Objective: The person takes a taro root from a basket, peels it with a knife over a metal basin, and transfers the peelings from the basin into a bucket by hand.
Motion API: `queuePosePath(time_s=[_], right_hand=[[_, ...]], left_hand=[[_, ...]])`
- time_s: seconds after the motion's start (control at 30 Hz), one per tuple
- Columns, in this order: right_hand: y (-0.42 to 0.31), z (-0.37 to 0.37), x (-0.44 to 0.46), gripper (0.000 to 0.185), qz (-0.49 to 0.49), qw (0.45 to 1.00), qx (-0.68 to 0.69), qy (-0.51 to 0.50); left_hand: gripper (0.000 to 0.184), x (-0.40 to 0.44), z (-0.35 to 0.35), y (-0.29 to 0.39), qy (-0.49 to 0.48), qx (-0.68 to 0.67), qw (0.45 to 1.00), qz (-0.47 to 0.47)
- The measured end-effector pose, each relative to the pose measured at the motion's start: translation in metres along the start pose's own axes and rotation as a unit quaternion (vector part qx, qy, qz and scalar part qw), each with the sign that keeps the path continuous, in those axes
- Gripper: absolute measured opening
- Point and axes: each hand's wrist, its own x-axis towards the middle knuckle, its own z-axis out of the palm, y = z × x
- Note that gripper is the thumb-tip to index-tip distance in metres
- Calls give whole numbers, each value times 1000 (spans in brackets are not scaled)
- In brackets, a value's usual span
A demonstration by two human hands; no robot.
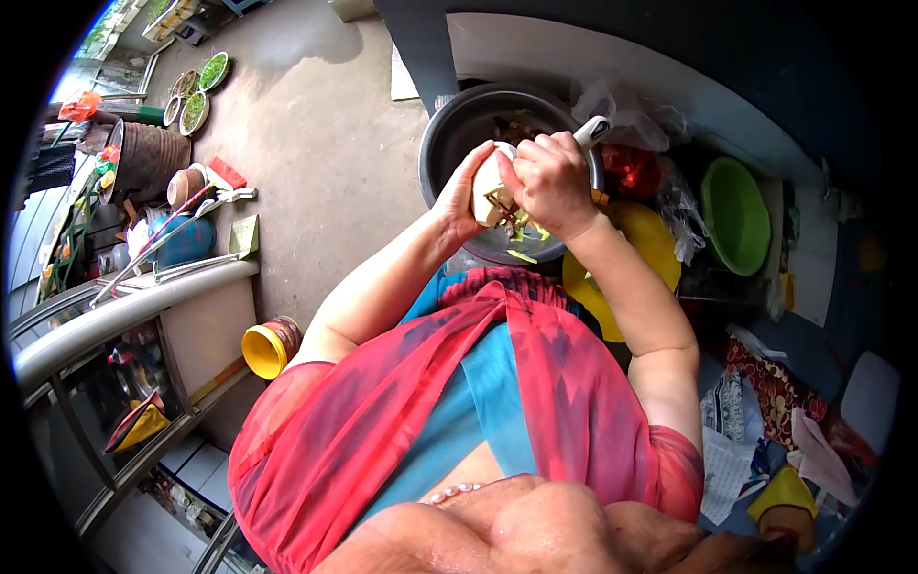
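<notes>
- Left hand (pixel 462 199) was wrapped around a pale piece (pixel 486 184), held above a dark basin (pixel 442 143).
- The piece's long axis ran roughly away from the person, far end leaning slightly right.
- Right hand (pixel 557 187) was closed around a white-handled tool (pixel 594 131), handle jutting forward and right; this hand partly hid the piece.
- Scraps (pixel 521 256) lay inside the basin.
- Right forearm (pixel 626 282) crossed before a yellow item (pixel 652 244); farther right stood a green tub (pixel 734 218).
</notes>
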Motion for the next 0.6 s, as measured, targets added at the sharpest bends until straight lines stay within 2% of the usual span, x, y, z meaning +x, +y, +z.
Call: queuePosePath(time_s=[0.07, 0.1, 0.13, 0.2, 0.33, 0.43, 0.53, 0.6], right_hand=[[19, 4, 0, 36, 16, 999, -38, -12], [38, 5, 0, 36, 6, 991, -132, 4], [51, 6, -1, 36, 51, 993, -101, 16], [57, 4, -6, 36, 77, 993, -86, 23], [10, -3, 4, 37, 9, 999, 28, 13], [4, 7, 4, 32, -25, 999, 37, 12], [50, 16, 2, 33, -8, 993, -116, -35], [73, 22, -8, 35, 58, 994, -89, -3]], left_hand=[[39, -2, -2, -1, 16, 34, 999, 4], [39, -3, -2, -1, 25, 52, 998, 7], [40, -6, 1, 0, 27, 47, 999, -2], [40, -12, 5, 0, 33, 33, 999, -16], [38, 0, 3, -4, 68, 23, 997, 26], [37, 5, 0, -5, 56, 42, 997, 25], [35, -4, 4, -8, 75, 68, 995, 16], [35, -14, 13, -7, 71, 71, 995, -13]])
